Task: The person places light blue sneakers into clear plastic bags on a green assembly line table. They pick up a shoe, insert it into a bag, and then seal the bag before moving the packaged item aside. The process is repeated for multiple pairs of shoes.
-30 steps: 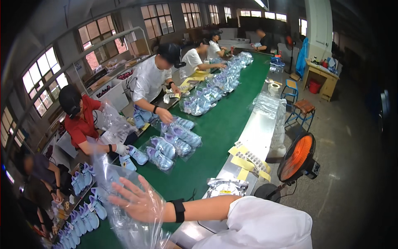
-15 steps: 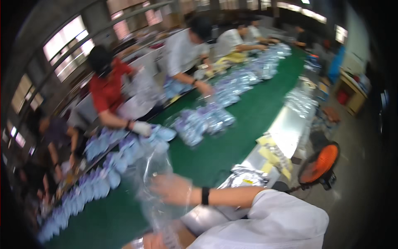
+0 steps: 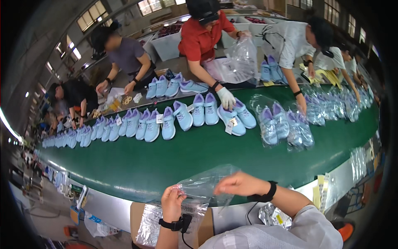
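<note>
My left hand (image 3: pixel 171 204) is closed, pinching one end of a clear plastic bag (image 3: pixel 201 182) in front of me, above the near edge of the green conveyor belt (image 3: pixel 124 166). My right hand (image 3: pixel 238 184) reaches into or against the bag's other end. Its fingers are loosely bent and point left; whether they lie inside the film is hard to make out. Below my left hand, a stack of clear printed bags (image 3: pixel 149 224) lies on a cardboard box (image 3: pixel 205 231).
Light blue shoes with purple linings (image 3: pixel 199 112) line the belt's far side; at right several pairs are in clear bags (image 3: pixel 269 124). A gloved co-worker's hand (image 3: pixel 226 98) touches a shoe. Other people work along the far side. Silver packaging (image 3: pixel 275 218) lies on the near metal ledge (image 3: pixel 107 207).
My view has swung left along the belt. My right hand, earlier inside the bag, is now at its right end, while my left hand has come up into clear sight holding it.
</note>
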A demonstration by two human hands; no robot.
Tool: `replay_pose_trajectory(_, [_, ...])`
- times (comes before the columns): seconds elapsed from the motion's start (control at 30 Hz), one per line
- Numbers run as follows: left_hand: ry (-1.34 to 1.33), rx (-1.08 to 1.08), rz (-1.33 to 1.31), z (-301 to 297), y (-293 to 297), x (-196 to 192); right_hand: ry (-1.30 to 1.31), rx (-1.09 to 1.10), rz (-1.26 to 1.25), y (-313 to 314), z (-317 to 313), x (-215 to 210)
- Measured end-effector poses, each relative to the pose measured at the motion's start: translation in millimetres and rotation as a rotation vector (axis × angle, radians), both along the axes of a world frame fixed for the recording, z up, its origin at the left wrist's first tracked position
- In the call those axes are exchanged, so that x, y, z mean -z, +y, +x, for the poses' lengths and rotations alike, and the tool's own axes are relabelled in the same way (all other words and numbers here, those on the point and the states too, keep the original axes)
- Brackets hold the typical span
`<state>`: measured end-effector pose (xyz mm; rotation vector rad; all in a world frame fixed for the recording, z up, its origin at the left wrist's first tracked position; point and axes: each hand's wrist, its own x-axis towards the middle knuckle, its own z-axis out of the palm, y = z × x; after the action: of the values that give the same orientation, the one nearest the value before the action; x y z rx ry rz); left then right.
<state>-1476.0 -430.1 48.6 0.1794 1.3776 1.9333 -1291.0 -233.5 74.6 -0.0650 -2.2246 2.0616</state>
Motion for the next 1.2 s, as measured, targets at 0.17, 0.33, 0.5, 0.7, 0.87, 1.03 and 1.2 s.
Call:
replay_pose_trajectory(0.17, [-0.113,-0.035,0.074,-27.6,15.4,-11.0,-0.097,0.406,0.192,130.9,-71.9,69.2])
replay_pose_trajectory(0.33, [0.200,-0.202,-0.284,-34.3,25.7,-1.9,-0.240,0.400,0.942,231.6,-193.6,150.0])
replay_pose_trajectory(0.5, [0.882,-0.006,-0.649,-40.1,9.4,-1.4,-0.491,0.678,1.283,298.6,-299.7,204.3])
replay_pose_trajectory(0.7, [0.737,0.075,-0.979,-49.9,-28.6,29.7,-0.767,0.577,1.155,314.7,-331.7,191.5])
replay_pose_trajectory(0.87, [0.833,0.190,-0.893,-56.7,-17.3,23.3,-0.730,0.534,0.969,353.0,-293.3,208.5])
replay_pose_trajectory(1.03, [0.333,-0.075,-0.403,-56.4,-11.7,18.2,-0.380,0.681,-0.123,291.9,-163.0,272.9])
replay_pose_trajectory(1.2, [0.214,-0.148,-0.234,-50.7,-9.4,8.7,-0.383,0.948,-1.133,107.6,-70.3,160.4])
